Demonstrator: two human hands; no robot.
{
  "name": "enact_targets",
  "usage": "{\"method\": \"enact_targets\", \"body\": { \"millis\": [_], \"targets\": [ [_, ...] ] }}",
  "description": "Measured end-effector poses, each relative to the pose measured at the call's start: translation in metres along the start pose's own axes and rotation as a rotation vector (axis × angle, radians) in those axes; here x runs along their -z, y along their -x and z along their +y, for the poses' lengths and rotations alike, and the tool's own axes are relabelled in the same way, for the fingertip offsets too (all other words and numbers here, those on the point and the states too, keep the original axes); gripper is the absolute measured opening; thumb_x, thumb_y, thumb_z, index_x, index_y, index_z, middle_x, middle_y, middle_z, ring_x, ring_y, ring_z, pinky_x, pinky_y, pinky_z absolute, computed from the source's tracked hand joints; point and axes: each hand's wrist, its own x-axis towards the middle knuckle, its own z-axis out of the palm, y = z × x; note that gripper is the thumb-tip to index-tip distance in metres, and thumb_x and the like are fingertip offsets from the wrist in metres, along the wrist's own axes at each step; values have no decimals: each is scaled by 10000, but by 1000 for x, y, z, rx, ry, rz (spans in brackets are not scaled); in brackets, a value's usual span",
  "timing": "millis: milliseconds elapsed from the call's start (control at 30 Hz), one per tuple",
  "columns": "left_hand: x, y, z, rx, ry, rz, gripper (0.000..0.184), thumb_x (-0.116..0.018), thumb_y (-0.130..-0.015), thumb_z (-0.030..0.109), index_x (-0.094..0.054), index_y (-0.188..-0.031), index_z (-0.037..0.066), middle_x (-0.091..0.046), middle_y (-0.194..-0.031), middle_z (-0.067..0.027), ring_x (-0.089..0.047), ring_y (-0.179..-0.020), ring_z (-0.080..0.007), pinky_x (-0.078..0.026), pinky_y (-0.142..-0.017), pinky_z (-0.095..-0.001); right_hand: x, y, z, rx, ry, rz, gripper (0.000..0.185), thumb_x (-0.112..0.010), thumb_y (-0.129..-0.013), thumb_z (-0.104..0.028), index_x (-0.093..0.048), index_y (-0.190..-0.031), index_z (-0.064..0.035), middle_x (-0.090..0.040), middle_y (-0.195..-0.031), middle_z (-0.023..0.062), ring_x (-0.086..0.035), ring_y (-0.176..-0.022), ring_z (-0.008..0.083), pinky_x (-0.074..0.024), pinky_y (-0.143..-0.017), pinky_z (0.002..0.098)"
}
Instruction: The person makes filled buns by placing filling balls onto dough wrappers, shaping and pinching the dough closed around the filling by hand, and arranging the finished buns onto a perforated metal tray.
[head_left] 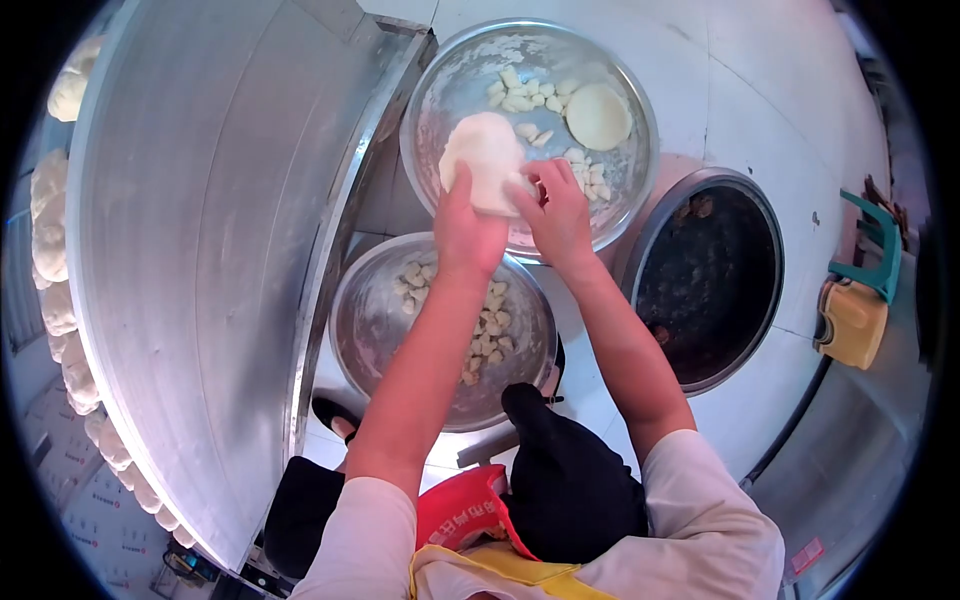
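The flat dough (486,160) is in the upper middle of the frame, held in the air over the large steel basin (440,95). The left hand (474,228) carries it from below, with the palm partly open and the thumb lying on the near edge of the dough. The right hand (558,205) is half closed, its fingers bent, and the thumb and fingertips are at the right edge of the dough, touching it; how firmly they grip, I cannot tell. In this same basin, to the right of the dough, there lies a round dough disc (599,116), and small white dough pieces (520,93) are scattered to the left of the disc and below it. Under this basin in the frame, in the lower middle, stands the second steel basin (365,345), with more small lumps (487,335) in it, partly covered by the left forearm. At the right of the frame is the dark tub (715,280), having a few brown lumps (698,207) near its upper rim. A metal surface (200,250) fills much of the left side, and beyond its curved edge pale rounded pieces (50,220) are in a row. At the far right is a green stool (878,245).
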Motion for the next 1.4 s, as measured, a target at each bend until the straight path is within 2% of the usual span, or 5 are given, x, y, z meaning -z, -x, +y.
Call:
{"method": "enact_targets", "body": {
  "millis": [333,433,633,833,1400],
  "targets": [
    [11,15,13,37,293,-61,496,-493,-965,235,-335,-1395,46,-407,-1417,-153,-350,-1338,-328,-234,-1127,-549,13,-48,84,-636,-1129,258,231,-579,-928,-181,-619,-962,44,-642,-881,108,-625,-632,162,-538,-538,283],
    [17,25,26,13,232,-34,526,-511,-952,247,-327,-1410,65,-386,-1438,-149,-331,-1351,-332,-200,-1132,-561,36,-70,76,-702,-667,-37,273,-576,-925,-197,-587,-1124,-10,-644,-926,101,-632,-767,212,-535,-652,345],
    [55,69,49,111,318,-183,673,-567,-915,363,-282,-1438,50,-359,-1459,-157,-346,-1347,-332,-263,-1113,-535,40,-121,124,404,945,216,269,-562,-864,-210,-635,-1084,-74,-610,-1120,46,-498,-1138,261,-373,-942,484],
    [106,119,66,149,235,-165,836,-643,-827,503,-290,-1441,59,-407,-1430,-146,-435,-1283,-334,-376,-1046,-510,38,-159,134,129,1393,-132,225,-502,-861,-185,-704,-941,-126,-594,-1115,48,-495,-1117,228,-366,-911,436],
    [84,187,104,32,182,-127,747,-601,-864,466,-323,-1419,51,-395,-1428,-173,-371,-1308,-418,-302,-1071,-587,89,3,-8,124,128,-63,345,-599,-823,-25,-610,-1166,-58,-674,-1013,140,-655,-897,208,-515,-765,291]
  ]
}}
